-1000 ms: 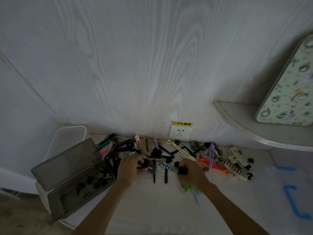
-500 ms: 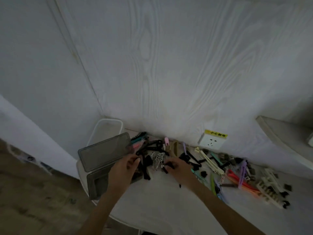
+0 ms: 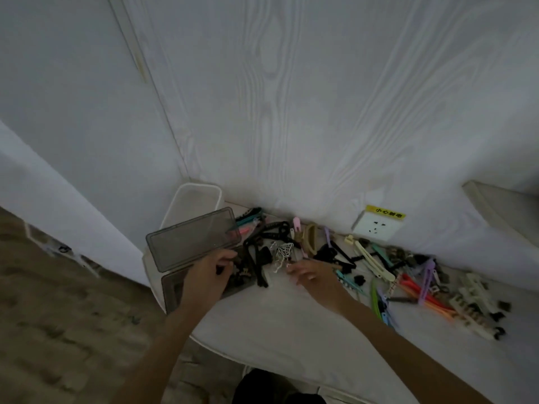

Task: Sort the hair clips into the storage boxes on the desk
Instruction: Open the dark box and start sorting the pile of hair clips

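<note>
- We see the left hand (image 3: pixel 208 272) over the open grey storage box (image 3: pixel 172 290) at the bench's (image 3: pixel 285 325) left end; its fingers are curled around a small dark item, too blurred to identify.
- The right hand (image 3: pixel 310 274) lies just right of the left one, fingers loosely extended and grasping nothing, palm low over the bench.
- Between the two hands we note long black clips (image 3: pixel 259 266), one reaching toward the bench's near edge.
- Just beyond the right hand's fingertips sits a white lattice clip (image 3: pixel 281 253).
- To the right of the right hand the hair clips (image 3: pixel 408 284) spread in a loose band: green, blue, orange, purple, cream, black.
- Beyond the left hand the box's tinted lid (image 3: pixel 192 239) stands raised; behind it, a white bin (image 3: pixel 194 204).
- Farthest, beyond the right hand, a wall socket (image 3: pixel 377 227) with a yellow label.
</note>
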`<action>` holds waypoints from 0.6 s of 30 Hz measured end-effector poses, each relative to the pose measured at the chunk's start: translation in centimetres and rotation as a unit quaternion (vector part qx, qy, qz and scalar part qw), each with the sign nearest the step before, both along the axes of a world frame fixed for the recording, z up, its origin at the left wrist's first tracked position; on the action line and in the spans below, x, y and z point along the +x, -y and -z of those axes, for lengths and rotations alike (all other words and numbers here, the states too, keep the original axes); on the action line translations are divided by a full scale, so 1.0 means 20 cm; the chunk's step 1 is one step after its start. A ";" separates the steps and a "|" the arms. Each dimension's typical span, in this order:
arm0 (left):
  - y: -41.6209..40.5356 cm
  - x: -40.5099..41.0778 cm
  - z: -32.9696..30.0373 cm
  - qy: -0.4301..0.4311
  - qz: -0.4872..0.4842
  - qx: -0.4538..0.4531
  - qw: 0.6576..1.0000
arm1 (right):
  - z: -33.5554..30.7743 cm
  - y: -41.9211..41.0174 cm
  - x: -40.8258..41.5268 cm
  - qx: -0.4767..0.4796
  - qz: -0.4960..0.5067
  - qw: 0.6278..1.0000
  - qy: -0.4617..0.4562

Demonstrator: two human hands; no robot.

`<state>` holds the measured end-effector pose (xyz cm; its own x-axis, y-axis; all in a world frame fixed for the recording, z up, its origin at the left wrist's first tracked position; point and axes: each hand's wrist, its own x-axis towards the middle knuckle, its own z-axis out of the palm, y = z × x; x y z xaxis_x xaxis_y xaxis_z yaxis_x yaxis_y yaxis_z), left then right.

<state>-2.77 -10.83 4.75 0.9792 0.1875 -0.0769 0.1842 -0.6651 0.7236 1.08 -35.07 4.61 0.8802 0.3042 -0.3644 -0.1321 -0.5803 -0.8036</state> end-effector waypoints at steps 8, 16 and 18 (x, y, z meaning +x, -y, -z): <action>0.58 0.11 0.06 0.024 0.221 0.012 0.975 | 0.15 0.59 -0.14 -0.108 0.187 0.958 0.187; 0.96 0.28 0.11 0.036 0.353 0.154 0.922 | 0.17 0.67 -0.08 -0.182 0.016 0.968 0.170; 0.98 0.32 0.13 0.003 0.405 0.232 0.885 | 0.15 0.72 -0.09 -0.165 0.130 0.966 0.147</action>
<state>3.72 -30.50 2.12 0.8071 -0.5652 -0.1707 -0.4908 -0.8030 0.3382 -0.62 -49.41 1.52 0.9916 -0.0319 -0.1254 -0.1020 -0.7891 -0.6058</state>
